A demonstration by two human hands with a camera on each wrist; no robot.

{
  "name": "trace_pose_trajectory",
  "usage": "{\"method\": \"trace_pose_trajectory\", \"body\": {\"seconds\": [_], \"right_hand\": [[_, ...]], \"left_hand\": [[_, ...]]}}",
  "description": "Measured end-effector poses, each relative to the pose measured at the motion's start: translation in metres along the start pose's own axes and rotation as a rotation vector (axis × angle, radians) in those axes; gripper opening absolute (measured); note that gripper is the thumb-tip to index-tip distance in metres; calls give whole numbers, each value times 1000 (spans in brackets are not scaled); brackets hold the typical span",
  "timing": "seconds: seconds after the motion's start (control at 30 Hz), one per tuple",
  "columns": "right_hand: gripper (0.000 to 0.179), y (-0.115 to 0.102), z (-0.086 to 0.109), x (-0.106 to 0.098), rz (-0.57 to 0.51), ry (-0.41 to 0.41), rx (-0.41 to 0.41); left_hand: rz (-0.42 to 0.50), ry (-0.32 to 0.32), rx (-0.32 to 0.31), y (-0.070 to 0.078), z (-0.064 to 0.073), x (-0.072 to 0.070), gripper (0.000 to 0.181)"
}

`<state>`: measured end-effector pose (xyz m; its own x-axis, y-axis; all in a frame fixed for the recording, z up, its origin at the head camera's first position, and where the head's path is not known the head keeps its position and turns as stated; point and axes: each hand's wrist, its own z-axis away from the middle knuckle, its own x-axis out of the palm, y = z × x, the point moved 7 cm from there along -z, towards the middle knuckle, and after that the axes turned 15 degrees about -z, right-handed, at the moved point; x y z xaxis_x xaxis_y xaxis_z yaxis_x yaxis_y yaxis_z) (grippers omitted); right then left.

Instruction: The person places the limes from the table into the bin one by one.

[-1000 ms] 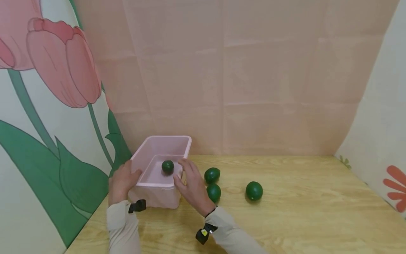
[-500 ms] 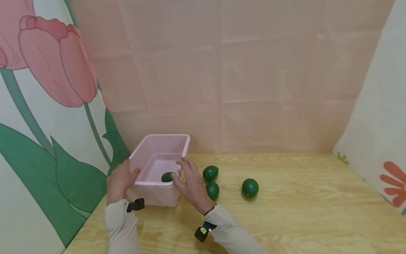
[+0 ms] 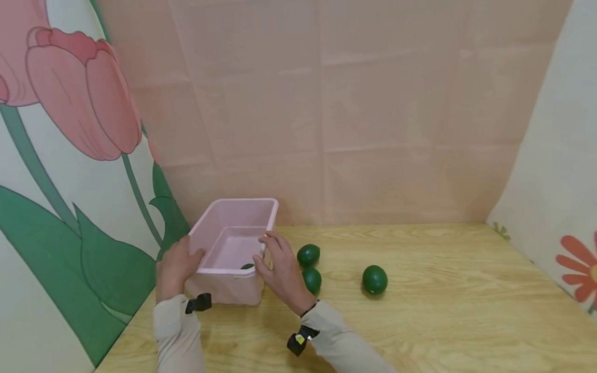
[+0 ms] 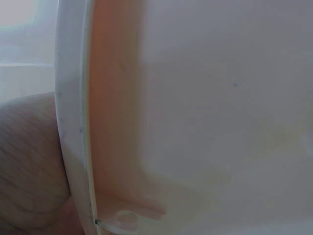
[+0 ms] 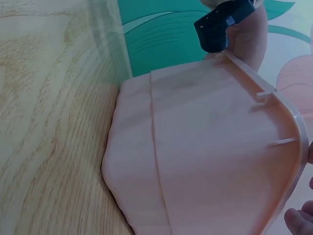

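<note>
A pink plastic bin (image 3: pixel 224 287) stands on the table at the left in the head view. My left hand (image 3: pixel 176 267) grips its left rim near the front corner, thumb over the edge. On the opposite side, my right hand (image 3: pixel 282 272) holds the right rim with bent fingers and thumb. Just a sliver of a dark green fruit (image 3: pixel 247 266) shows inside, behind the bin's front wall. The right wrist view shows the bin's outer wall (image 5: pixel 215 132) low against the wood, with fingertips (image 5: pixel 299 223) by the rim. The left wrist view is mostly filled by the pink wall (image 4: pixel 220 107).
Two more dark green fruits, a far one (image 3: pixel 309 255) and a near one (image 3: pixel 312 280), lie close together beside my right hand. Another green fruit (image 3: pixel 374 280) lies farther right on the wooden table (image 3: pixel 443 300). A pink backdrop (image 3: pixel 373 129) hangs behind.
The fruit in the bin has rolled toward me, from mid-floor to behind the front wall. The rightmost fruit has shifted slightly. Both hands keep their places on the rim.
</note>
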<state>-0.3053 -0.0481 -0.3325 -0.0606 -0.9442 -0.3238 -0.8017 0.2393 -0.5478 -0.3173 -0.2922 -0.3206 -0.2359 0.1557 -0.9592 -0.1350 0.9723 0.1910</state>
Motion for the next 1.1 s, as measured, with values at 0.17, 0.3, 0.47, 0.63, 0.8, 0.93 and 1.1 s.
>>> {"method": "trace_pose_trajectory", "body": {"seconds": [0.17,0.3,0.47,0.63,0.8,0.93,1.1], "right_hand": [[35,1,0,-3,3,17,-7],[35,2,0,-4,14,17,-7],[35,2,0,-6,17,22,-2],[35,2,-1,-9,31,37,-4],[36,1,-1,-12,42,54,-19],[35,1,-1,-15,52,65,-23],[35,4,0,-18,73,71,1]], "left_hand": [[8,-6,-2,0,0,1,56],[15,-6,-4,0,0,1,56],[20,-1,-3,0,1,0,56],[26,4,-3,1,0,0,55],[27,0,-5,0,0,0,56],[20,0,-4,-1,0,0,56],[15,9,0,-1,1,0,55]]}}
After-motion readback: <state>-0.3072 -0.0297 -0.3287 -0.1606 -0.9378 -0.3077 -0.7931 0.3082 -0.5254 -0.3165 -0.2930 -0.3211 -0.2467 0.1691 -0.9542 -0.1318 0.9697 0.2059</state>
